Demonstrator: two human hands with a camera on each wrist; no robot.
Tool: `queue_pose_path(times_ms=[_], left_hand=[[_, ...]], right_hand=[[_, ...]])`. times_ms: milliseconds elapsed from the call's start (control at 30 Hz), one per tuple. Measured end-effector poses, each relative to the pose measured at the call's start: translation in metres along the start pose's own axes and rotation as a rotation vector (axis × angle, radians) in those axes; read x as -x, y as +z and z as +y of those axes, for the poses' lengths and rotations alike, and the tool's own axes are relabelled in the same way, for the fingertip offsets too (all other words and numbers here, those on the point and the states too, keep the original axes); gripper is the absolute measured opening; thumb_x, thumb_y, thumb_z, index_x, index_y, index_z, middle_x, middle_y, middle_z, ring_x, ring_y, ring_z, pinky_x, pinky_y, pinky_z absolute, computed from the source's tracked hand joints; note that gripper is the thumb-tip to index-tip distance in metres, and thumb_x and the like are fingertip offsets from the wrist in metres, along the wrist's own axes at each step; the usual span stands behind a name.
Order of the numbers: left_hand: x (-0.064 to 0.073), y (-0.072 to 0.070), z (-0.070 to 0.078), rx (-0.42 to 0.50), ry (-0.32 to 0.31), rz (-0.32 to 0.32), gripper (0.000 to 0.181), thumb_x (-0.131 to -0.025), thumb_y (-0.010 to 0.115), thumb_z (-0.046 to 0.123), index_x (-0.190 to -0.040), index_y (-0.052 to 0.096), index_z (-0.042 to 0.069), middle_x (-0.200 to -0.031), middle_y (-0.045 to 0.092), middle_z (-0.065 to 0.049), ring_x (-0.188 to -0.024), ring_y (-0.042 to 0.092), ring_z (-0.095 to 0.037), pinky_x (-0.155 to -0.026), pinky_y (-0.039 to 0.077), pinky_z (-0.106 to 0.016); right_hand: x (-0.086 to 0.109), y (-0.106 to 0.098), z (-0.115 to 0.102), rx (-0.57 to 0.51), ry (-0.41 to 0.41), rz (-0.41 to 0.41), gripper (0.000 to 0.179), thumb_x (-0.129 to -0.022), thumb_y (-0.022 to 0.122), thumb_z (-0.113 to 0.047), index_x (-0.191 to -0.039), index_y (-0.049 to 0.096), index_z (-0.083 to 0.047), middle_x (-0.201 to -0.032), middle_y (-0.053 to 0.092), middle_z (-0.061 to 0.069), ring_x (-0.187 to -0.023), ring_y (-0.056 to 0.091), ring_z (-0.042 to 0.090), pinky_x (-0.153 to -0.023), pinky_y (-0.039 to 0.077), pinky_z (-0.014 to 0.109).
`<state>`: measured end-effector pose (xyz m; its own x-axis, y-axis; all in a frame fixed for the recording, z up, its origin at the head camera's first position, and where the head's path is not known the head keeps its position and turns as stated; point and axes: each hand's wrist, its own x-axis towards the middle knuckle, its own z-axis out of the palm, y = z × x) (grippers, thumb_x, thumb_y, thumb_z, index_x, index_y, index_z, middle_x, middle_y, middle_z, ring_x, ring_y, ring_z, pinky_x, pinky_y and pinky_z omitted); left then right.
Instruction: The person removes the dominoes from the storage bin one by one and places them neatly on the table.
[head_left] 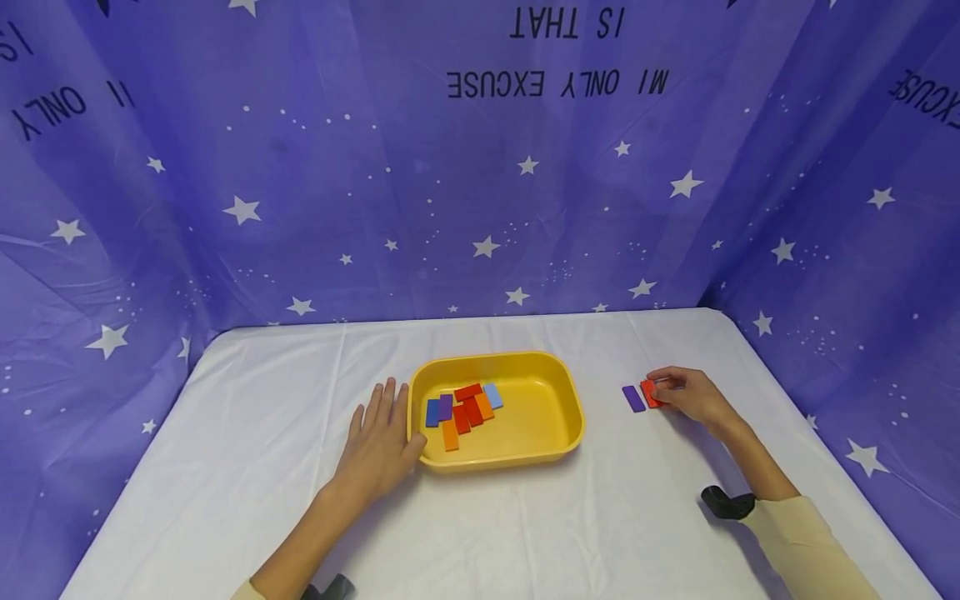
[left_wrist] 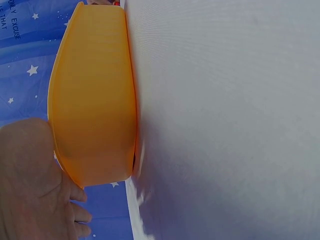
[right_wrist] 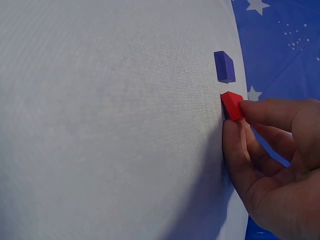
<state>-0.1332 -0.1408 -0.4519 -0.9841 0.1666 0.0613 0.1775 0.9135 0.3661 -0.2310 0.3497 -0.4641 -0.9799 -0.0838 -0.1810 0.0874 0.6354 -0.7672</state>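
Observation:
A yellow tray [head_left: 525,457] stands on the table with several red, orange, blue and purple blocks inside, mostly bunched at its left. My left hand [head_left: 380,446] rests at the tray's left end, fingers straight and thumb by the near rim; the left wrist view shows it against the tray wall [left_wrist: 95,95]. To the right of the tray, my right hand [head_left: 693,396] pinches a red block [right_wrist: 233,106] between thumb and fingers, one edge at or close to the cloth. Beside it a purple block [right_wrist: 224,67] lies flat on the table, a small gap apart.
A white cloth [head_left: 495,533] covers the table. Purple curtains [head_left: 480,200] with white stars and lettering hang behind it and along both sides. Dark straps [head_left: 727,503] sit at my wrists.

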Motion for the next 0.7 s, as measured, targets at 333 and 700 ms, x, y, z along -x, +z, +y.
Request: queue_pose_path(times_ms=[333, 700], left_hand=[[0.0015, 0.0015, -0.0008, -0.017, 0.004, 0.022, 0.073, -0.096, 0.05, 0.03, -0.155, 0.025, -0.006, -0.162, 0.014, -0.024, -0.149, 0.01, -0.041, -0.115, 0.011, -0.062], [0.0003, 0.0012, 0.0003, -0.044, 0.005, 0.017, 0.073, -0.097, 0.05, 0.029, -0.155, 0.024, -0.006, -0.163, 0.013, -0.023, -0.15, 0.008, -0.04, -0.115, 0.007, -0.062]], right_hand=[[0.0001, 0.0017, -0.0029, 0.022, 0.012, -0.013, 0.037, -0.098, 0.06, -0.008, -0.131, 0.058, 0.007, -0.12, 0.058, 0.027, -0.099, 0.054, 0.031, -0.073, 0.053, 0.021], [0.0012, 0.003, -0.0029, 0.029, 0.023, 0.005, 0.038, -0.097, 0.06, -0.01, -0.131, 0.059, 0.007, -0.12, 0.058, 0.029, -0.099, 0.055, 0.033, -0.072, 0.053, 0.022]])
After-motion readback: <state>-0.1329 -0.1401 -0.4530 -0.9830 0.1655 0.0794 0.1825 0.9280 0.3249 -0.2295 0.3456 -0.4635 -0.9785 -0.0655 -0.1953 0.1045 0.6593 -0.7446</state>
